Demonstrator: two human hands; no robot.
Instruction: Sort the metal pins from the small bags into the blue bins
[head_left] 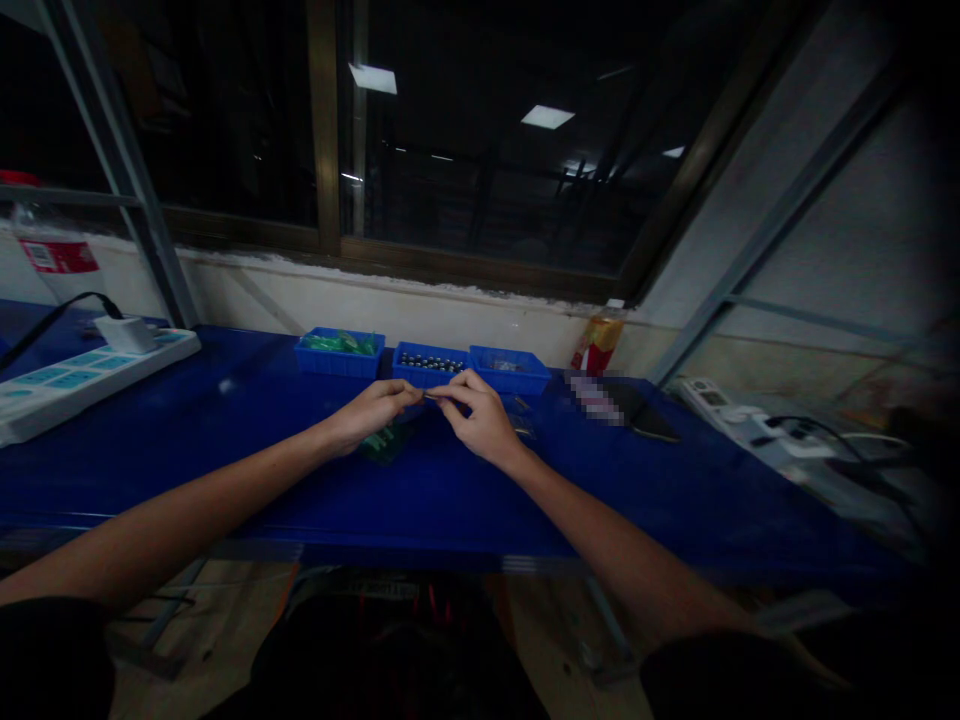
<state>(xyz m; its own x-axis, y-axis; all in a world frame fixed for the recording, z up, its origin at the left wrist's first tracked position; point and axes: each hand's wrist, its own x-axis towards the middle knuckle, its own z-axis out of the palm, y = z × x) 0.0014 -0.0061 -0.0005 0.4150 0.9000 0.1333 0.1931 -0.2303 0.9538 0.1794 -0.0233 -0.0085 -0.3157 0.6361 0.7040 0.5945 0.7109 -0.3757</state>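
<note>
Over the middle of the blue tabletop (315, 490), my two hands meet at the fingertips. My left hand (375, 412) is closed in a pinch, and so is my right hand (480, 415). Between them shows a small thin piece (430, 396), too small and dim to name. Under my left hand lies a green plastic bag (384, 446). A few small thin parts (521, 425) rest beside my right wrist. Just beyond my hands stand a blue bin of small dark, shiny parts (429, 362), a blue bin of green bags (339, 348) and another blue bin (510, 372) with small pieces.
A white power strip (97, 375) with a plug lies at left, near a red-capped bottle (52, 250). At right are a red and yellow package (598, 345), a dark phone-like slab (646, 415) and another power strip with cables (765, 435). A window wall closes the back.
</note>
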